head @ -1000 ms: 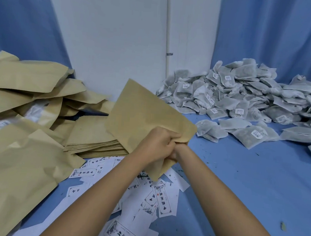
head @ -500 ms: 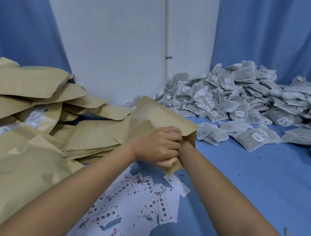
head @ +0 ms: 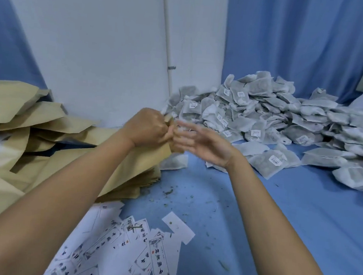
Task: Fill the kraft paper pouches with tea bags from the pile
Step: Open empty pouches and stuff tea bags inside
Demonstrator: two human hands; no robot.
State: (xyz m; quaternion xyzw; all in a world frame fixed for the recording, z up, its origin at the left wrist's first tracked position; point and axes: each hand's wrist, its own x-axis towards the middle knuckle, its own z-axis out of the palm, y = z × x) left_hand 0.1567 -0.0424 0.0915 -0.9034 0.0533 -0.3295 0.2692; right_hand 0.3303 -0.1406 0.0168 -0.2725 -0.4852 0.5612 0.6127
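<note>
Far left: heap of crumpled tan kraft paper pouches (head: pixel 23 109), w/ a flat stack of the same (head: pixel 129 187) just beside it. Your L hand (head: pixel 149 127) is fisted round the top edge of one tan kraft pouch (head: pixel 147 158), which hangs below your forearm, over that stack. Btm ctr: white printed paper labels (head: pixel 125 251) scattered on the blue cloth (head: pixel 288 220), green tea crumbs (head: pixel 168 192) nearby. Your R hand (head: pixel 204 142) is blurred, fingers spread, holding nothing, just beside the L. Far right: big pile of grey-white mesh tea bags (head: pixel 274 113).
</note>
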